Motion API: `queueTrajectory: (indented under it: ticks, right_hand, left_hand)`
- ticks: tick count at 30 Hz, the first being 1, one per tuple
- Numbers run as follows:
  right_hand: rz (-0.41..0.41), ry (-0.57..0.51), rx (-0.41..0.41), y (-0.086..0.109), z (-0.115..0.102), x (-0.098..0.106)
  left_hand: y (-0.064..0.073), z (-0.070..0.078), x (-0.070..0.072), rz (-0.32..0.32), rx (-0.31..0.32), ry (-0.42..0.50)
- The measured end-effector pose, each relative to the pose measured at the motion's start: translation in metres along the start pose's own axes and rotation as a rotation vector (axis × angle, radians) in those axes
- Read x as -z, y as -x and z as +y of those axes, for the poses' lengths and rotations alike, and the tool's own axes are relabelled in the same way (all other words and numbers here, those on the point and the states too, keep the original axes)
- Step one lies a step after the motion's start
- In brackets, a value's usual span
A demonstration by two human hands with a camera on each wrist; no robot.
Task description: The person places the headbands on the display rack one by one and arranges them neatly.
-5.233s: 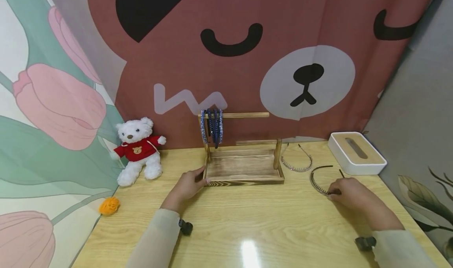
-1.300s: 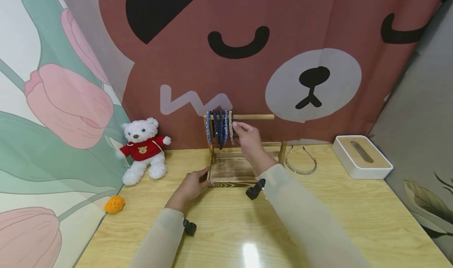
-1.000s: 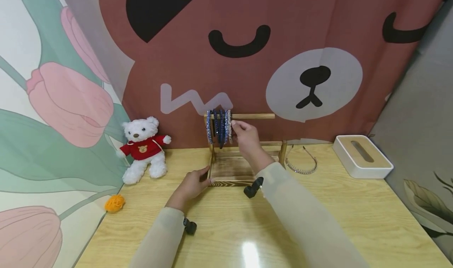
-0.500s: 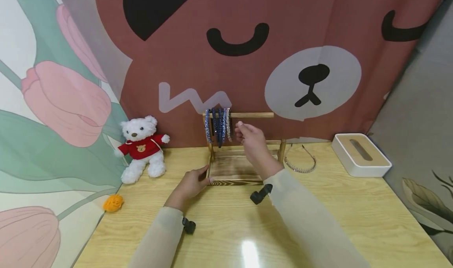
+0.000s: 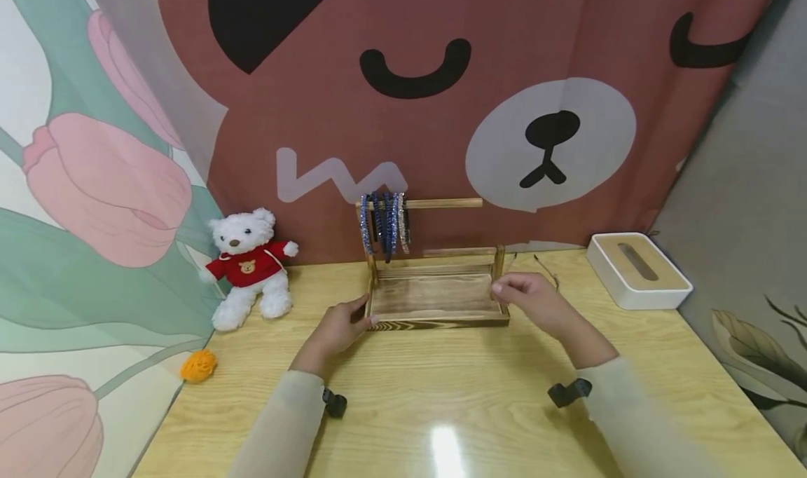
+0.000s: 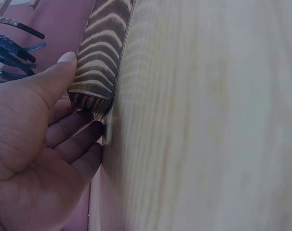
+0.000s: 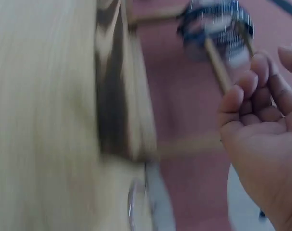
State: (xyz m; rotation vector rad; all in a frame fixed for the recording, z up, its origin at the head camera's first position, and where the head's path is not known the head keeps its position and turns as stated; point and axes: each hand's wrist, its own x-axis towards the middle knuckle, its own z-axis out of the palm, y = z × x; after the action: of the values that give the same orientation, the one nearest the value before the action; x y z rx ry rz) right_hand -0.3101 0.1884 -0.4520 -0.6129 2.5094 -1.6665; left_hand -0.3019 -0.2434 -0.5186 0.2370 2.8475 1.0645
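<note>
A wooden headband stand (image 5: 435,322) with a shallow tray base and a top bar stands at the back of the table. Several blue glittery headbands (image 5: 382,226) and a pale sparkly headband (image 5: 405,229) hang on the bar's left part. My left hand (image 5: 333,332) grips the stand's front left corner, thumb on the striped front rail (image 6: 100,53) and fingers around the end. Over the stand's right end is my right hand (image 5: 536,303), its fingers loosely curled around nothing. Behind it lies another headband (image 5: 550,275) on the table, mostly hidden by that hand.
A white tissue box (image 5: 639,275) with a wooden lid sits at the back right. At the left are a white teddy bear (image 5: 249,268) in a red sweater and an orange yarn ball (image 5: 198,366). A printed bear curtain (image 5: 435,141) hangs behind the table.
My right hand carried a headband from the table onto the bar, pushed it left against the blue ones, let go, then moved right and down. My left hand stayed at the stand's corner.
</note>
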Motion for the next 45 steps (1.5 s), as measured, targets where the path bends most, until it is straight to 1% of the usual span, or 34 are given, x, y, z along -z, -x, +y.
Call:
queueTrajectory:
  ticks: [2,5,7,8,11,13,16,19,21,23,27,30,33,36,38,40,43,45]
  right_hand:
    - [0.043,0.076,-0.02,0.009,0.017,0.023]
    - [0.118,0.215,-0.094,0.016,0.037,0.053]
    - [0.141,0.334,-0.129,0.016,0.047,0.065]
    - [0.144,0.394,-0.128,0.015,0.051,0.069]
    - [0.114,0.565,-0.089,0.009,0.064,0.075]
    - [0.081,0.645,-0.056,0.005,0.072,0.078]
    - [0.037,0.695,-0.031,0.001,0.086,0.083]
    - [0.016,0.737,-0.004,0.002,0.097,0.086]
    - [0.009,0.773,0.039,0.002,0.102,0.087]
    - [0.0,0.819,0.1,0.002,0.106,0.088]
    - [-0.016,0.855,0.169,0.0,0.108,0.089]
    - [-0.048,0.866,0.161,-0.001,0.107,0.089]
    - [-0.103,0.854,0.136,0.0,0.105,0.088]
    - [-0.149,0.82,0.092,0.007,0.1,0.085]
    - [-0.174,0.803,0.084,0.014,0.097,0.082]
    - [-0.187,0.778,0.091,0.021,0.093,0.077]
    - [-0.204,0.742,0.126,0.032,0.088,0.07]
    - [-0.217,0.703,0.128,0.039,0.085,0.065]
  left_hand:
    - [0.0,0.002,0.0,0.003,-0.002,0.007]
    - [0.0,0.004,0.001,0.006,-0.001,0.01]
    - [0.0,0.006,0.002,0.007,0.003,0.01]
    - [0.0,0.006,0.003,0.007,0.006,0.007]
    - [0.001,0.005,0.004,0.009,0.006,0.0]
    - [0.001,0.004,0.004,0.009,0.008,0.004]
    - [0.001,0.003,0.003,0.007,0.003,0.008]
    - [0.001,0.002,0.001,-0.003,0.002,0.012]
    - [0.001,0.002,0.0,-0.007,-0.002,0.012]
    - [0.001,0.003,0.001,-0.004,-0.005,0.017]
    - [0.002,0.004,0.002,0.005,-0.004,0.02]
    - [0.002,0.003,0.002,0.001,-0.001,0.02]
    - [0.003,0.002,0.001,0.0,-0.001,0.021]
    - [0.002,0.002,0.001,0.0,-0.004,0.015]
    - [0.002,0.002,0.001,0.0,-0.004,0.011]
    - [0.002,0.002,0.001,0.0,-0.005,0.008]
    - [0.002,0.002,0.001,0.002,-0.003,0.006]
    - [0.002,0.002,0.001,0.003,-0.001,0.004]
